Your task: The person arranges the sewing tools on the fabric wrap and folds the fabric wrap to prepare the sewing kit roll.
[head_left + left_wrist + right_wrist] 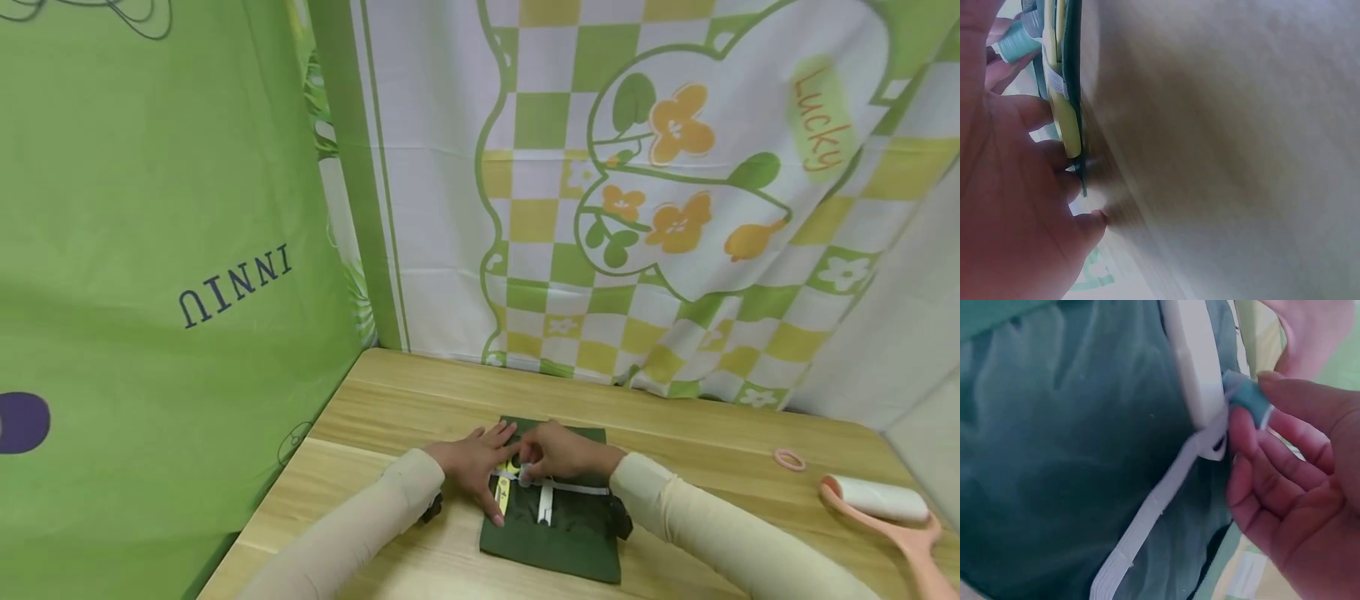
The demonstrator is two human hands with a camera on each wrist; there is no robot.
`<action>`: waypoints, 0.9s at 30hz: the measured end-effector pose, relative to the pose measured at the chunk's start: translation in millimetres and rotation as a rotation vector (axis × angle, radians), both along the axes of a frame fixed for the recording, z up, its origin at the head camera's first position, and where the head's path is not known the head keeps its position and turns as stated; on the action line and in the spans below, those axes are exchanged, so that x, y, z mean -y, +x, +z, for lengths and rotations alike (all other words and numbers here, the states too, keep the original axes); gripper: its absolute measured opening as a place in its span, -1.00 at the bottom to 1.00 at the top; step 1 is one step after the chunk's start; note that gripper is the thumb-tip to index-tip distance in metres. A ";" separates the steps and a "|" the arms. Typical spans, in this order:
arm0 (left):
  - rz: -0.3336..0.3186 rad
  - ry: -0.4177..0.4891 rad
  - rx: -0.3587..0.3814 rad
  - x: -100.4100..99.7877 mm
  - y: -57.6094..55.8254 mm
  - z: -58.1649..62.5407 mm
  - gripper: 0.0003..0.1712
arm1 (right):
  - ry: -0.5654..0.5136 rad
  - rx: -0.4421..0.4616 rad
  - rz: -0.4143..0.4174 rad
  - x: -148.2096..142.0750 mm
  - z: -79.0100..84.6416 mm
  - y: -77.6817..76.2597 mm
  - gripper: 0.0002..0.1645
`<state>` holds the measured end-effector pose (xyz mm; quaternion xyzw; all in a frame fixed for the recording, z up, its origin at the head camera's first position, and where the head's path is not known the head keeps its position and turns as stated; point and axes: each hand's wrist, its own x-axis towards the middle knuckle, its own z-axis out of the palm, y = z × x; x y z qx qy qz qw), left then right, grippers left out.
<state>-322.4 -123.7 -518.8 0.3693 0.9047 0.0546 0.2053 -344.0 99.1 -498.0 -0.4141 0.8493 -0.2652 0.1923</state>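
A dark green fabric pouch [551, 557] lies opened out on the table, with a white elastic band [1141, 531] across its lining. My left hand [476, 467] rests spread on the pouch's left side, over a flat yellow tool [502, 497] under the band. Between thumb and fingers, my right hand [562, 450] pinches a small teal thread spool [1250, 403] at the band. Beside the spool, a white tool [1194, 356] is tucked under the elastic. The left wrist view shows the yellow tool's edge along my left fingers [1054, 153].
A lint roller with a white roll [877, 497] and pink handle [921, 550] lies on the right of the wooden table [337, 517]. A pink ring [789, 459] lies behind it. Patterned cloth [540, 333] hangs along the back, green cloth [150, 350] on the left.
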 end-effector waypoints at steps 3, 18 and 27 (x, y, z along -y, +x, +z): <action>0.000 0.005 0.015 -0.8 -0.8 0.3 0.48 | -0.009 0.070 -0.012 -2.9 -1.6 -4.2 -0.93; 0.005 0.016 0.020 -1.0 -1.7 -0.5 0.48 | -0.040 0.068 -0.085 -8.7 -5.8 -16.5 -0.83; 0.009 -0.004 0.012 -1.7 -1.9 -1.3 0.48 | -0.058 0.123 -0.093 -9.7 -10.3 -21.6 -0.85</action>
